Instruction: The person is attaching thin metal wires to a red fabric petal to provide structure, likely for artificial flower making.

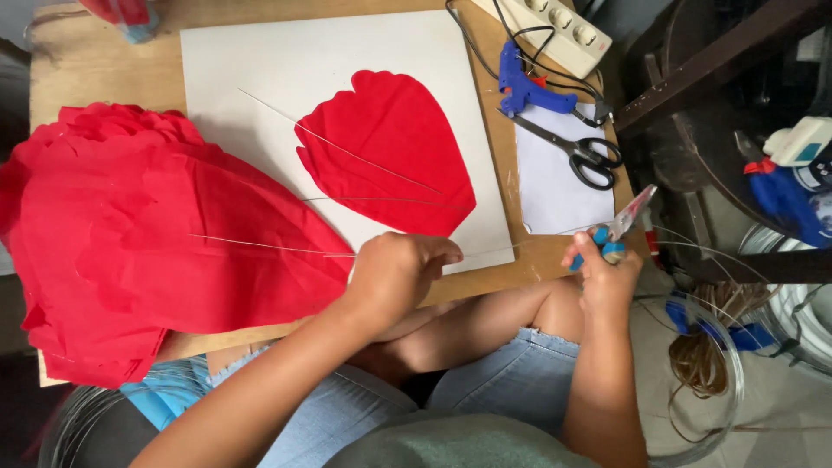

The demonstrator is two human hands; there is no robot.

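left hand (399,273) pinches the wire (260,246) at the bench's near edge; wire runs leftward over red paper (173,243). right hand (602,269), beyond its end, grips pliers (620,230).

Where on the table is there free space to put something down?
Free: the white board left of the red petal, and the white paper below the scissors. Crowded: red petal pile at left, glue gun and power strip at top right.

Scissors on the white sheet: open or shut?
Shut. The scissors lie flat on the sheet, blades together in one line, the two black handle loops side by side.
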